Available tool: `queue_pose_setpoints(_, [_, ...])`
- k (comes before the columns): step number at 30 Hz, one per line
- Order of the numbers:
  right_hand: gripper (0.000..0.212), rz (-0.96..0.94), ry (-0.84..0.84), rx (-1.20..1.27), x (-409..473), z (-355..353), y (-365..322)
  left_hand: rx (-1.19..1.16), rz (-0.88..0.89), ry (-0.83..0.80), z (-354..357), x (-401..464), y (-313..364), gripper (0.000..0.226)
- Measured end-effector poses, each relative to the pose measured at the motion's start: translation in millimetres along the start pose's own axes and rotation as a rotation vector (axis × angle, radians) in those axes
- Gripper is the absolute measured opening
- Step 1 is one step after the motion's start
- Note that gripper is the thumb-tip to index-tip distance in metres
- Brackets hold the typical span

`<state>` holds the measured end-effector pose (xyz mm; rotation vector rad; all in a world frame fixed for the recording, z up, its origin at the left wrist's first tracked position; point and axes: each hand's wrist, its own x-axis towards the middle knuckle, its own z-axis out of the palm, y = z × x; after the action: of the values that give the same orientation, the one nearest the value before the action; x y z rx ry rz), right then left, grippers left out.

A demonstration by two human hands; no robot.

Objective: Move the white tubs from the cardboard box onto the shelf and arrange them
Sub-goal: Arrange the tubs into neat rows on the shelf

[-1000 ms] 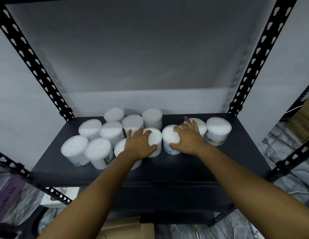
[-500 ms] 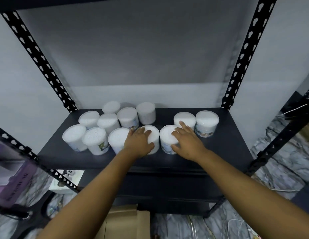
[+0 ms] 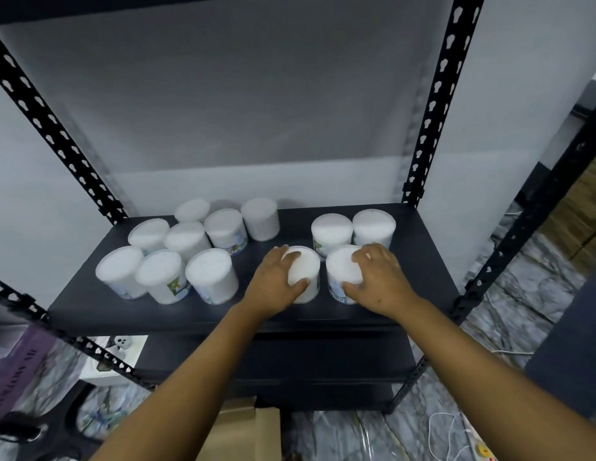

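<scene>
Both hands grip from above: the left hand [image 3: 276, 277] curls fingers and thumb round one white cylindrical plastic tub [image 3: 303, 272], the right hand [image 3: 378, 276] round its neighbour [image 3: 343, 272]. They stand near the front edge of the black metal shelf [image 3: 419, 261], probably held so for sliding into rows. Two tubs [image 3: 353, 229] stand just behind; eight more [image 3: 190, 251] cluster loosely at the left, well apart. Brown cardboard box [image 3: 243, 430] sits below on the floor.
</scene>
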<state>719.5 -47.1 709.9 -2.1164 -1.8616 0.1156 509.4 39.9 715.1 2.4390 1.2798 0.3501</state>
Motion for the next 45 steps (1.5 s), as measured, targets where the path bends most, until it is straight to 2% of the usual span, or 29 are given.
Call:
queue_pose_setpoints(3, [0.068,0.045,-0.028,0.019,4,-3,-4,0.113,-0.037,0.082,8,-1,3,0.069])
queue_pose_setpoints(7, [0.071,0.087,-0.080,0.027,9,-4,-6,0.102,-0.030,0.084,13,2,4,0.064])
queue_pose_setpoints(12, [0.067,0.098,-0.124,0.040,10,-13,7,-0.075,0.031,-0.053,9,5,0,0.058])
queue_pose_setpoints(17, [0.073,0.127,-0.136,0.044,10,-16,8,0.066,0.016,0.058,11,5,3,0.065])
queue_pose_setpoints(23, [0.066,0.136,-0.162,0.112,11,-20,12,-0.079,0.021,-0.094,9,11,0,0.062])
queue_pose_setpoints(28, [0.074,0.153,-0.156,0.107,9,-21,13,-0.061,-0.015,-0.037,12,7,1,0.071])
queue_pose_setpoints(33, [0.075,0.170,-0.176,0.159,10,-21,15,-0.130,-0.006,-0.109,11,10,1,0.068])
queue_pose_setpoints(36, [0.075,0.185,-0.175,0.147,10,-23,18,-0.108,0.042,-0.121,9,12,-2,0.064])
queue_pose_setpoints(41, [0.076,0.208,-0.164,0.129,11,-23,21,-0.002,-0.008,-0.027,13,11,2,0.066])
queue_pose_setpoints(45, [0.073,0.184,-0.214,0.215,13,-27,24,0.007,0.053,-0.128,11,18,4,0.060])
